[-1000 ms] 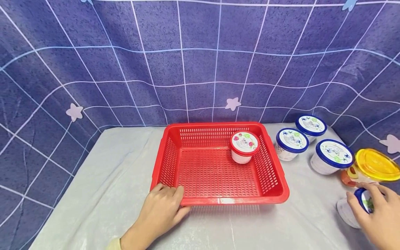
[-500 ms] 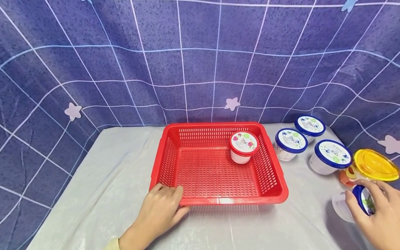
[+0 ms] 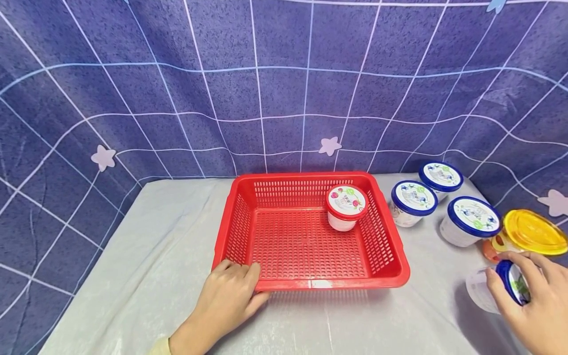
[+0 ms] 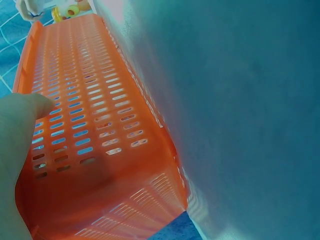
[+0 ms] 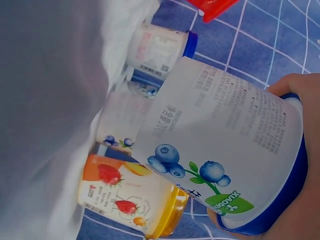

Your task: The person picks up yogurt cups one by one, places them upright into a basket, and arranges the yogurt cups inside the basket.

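Observation:
My left hand (image 3: 230,296) grips the near left corner of the red plastic basket (image 3: 333,284), fingers over the rim and thumb below it. In the left wrist view the thumb lies against the slotted wall. At the far right, my right hand (image 3: 539,301) holds a white yogurt cup (image 5: 215,135) by its blue lid, the cup tilted on its side. Blueberries are printed on its wall. Inside the basket, toward the back right, a yogurt cup with a red-rimmed lid (image 3: 347,202) stands upright.
Right of the basket stand three blue-lidded cups: a near one (image 3: 472,219), one beside the basket (image 3: 412,199) and one behind (image 3: 440,177). A yellow-lidded tub (image 3: 532,231) stands close by the right hand. A blue curtain (image 3: 284,88) hangs behind the grey-covered table (image 3: 146,246).
My right hand has lifted the blue-lidded cup a little and carried it slightly left, still tilted. The left hand and the basket stay as they were.

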The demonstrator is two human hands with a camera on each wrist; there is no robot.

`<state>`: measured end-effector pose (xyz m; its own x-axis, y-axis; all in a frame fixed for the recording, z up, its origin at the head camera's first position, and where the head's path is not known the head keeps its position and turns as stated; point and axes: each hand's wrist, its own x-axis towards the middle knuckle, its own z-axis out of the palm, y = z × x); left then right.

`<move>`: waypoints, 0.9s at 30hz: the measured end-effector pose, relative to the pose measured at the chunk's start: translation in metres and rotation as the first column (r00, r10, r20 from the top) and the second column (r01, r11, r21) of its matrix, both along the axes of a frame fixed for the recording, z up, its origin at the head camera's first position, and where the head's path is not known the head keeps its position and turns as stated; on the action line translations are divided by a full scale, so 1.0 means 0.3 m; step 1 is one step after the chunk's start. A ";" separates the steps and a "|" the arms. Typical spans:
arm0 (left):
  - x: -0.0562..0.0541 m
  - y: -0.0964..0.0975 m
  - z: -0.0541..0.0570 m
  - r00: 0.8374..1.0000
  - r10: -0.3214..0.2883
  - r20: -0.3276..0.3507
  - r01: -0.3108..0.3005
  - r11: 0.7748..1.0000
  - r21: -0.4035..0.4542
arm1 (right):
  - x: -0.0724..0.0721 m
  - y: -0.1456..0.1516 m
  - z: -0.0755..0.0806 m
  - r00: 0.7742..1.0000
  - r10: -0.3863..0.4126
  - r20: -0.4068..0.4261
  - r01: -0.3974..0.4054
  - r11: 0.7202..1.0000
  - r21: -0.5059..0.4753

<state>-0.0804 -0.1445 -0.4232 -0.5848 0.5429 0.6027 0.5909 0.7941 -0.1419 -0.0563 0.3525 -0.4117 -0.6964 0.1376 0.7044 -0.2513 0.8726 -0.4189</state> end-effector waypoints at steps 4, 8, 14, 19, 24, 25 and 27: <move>-0.001 0.001 0.002 1.000 -0.003 0.000 0.003 1.000 0.004 | 0.000 -0.010 0.015 1.000 0.007 -0.005 -0.006 1.000 0.012; -0.002 0.002 0.003 1.000 -0.006 -0.003 0.006 1.000 0.007 | -0.004 -0.021 0.032 1.000 0.023 -0.018 -0.022 0.999 0.039; -0.001 0.002 0.002 1.000 -0.006 -0.002 0.006 1.000 0.009 | -0.010 -0.045 0.061 0.997 0.053 -0.058 -0.049 0.996 0.074; -0.002 0.002 0.002 1.000 -0.009 -0.003 0.009 1.000 0.009 | -0.010 -0.076 0.098 0.995 0.079 -0.066 -0.072 0.992 0.105; -0.003 0.002 0.001 1.000 -0.012 -0.009 0.012 1.000 0.014 | -0.009 -0.114 0.145 0.996 0.082 -0.041 -0.076 0.987 0.141; -0.003 0.002 0.001 1.000 -0.012 -0.010 0.012 1.000 0.015 | -0.008 -0.122 0.155 0.996 0.076 -0.035 -0.070 0.986 0.151; -0.003 0.001 0.000 1.000 -0.011 -0.010 0.011 1.000 0.016 | -0.006 -0.137 0.173 0.998 0.065 -0.023 -0.060 0.983 0.171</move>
<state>-0.0814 -0.1441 -0.4231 -0.5727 0.5396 0.6171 0.5985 0.7897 -0.1350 -0.0582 0.3113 -0.3599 -0.6792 -0.0288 0.7334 -0.3170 0.9127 -0.2577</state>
